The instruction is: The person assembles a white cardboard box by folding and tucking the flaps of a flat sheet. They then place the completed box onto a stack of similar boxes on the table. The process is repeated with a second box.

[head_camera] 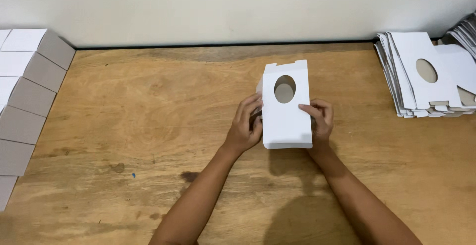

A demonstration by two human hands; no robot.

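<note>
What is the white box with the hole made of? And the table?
The white box looks like thin matte cardboard: flat folded panels, and a grey-brown inside showing through the oval hole. The table looks like plywood, with swirling grain, stains and a dull, worn finish.

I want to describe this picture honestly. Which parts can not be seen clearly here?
Head view, the only one:
- Back of the white carton: faces away from the camera.
- Left hand fingertips: tucked behind the carton's edge.
- Right hand palm: hidden by the carton.
- Stack of flat cartons: cut off by the right edge.
- Row of folded boxes: cut off by the left edge.
</note>
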